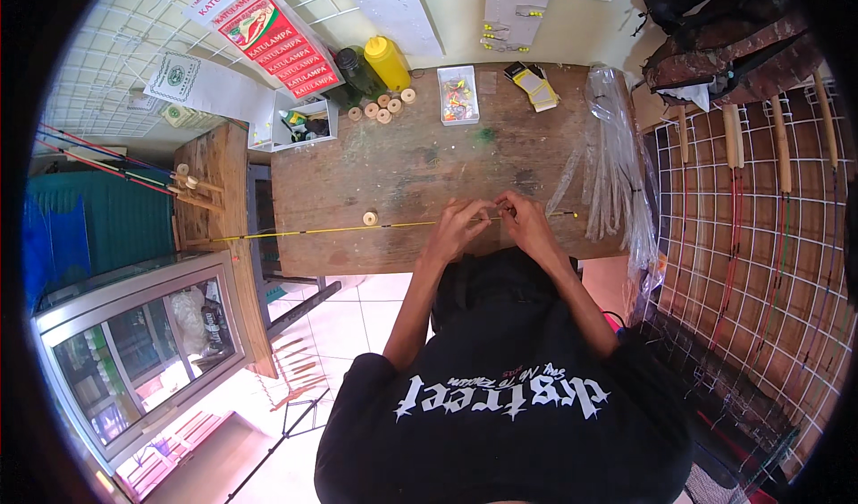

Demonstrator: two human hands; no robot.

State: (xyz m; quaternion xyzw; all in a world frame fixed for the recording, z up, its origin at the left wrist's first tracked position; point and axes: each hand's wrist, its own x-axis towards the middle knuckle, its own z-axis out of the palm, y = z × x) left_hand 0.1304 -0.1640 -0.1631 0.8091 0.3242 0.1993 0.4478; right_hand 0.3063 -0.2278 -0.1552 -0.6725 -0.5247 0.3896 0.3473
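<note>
A thin yellow fishing rod with dark bands lies across the front of the wooden table, from the left side to its yellow tip at the right. My left hand curls around it near the tip end, thumb and fingers drawn together. Close beside it, my right hand has its fingertips pinched by those of the left. Whatever sits between the right fingertips is too small to make out. Left of my hands, near the rod, stands a small pale wooden spool.
At the back are several wooden spools, a yellow squeeze bottle, a white tray of small colourful items and a yellow packet. Clear plastic sleeves drape over the right edge. More rods hang on the right grid.
</note>
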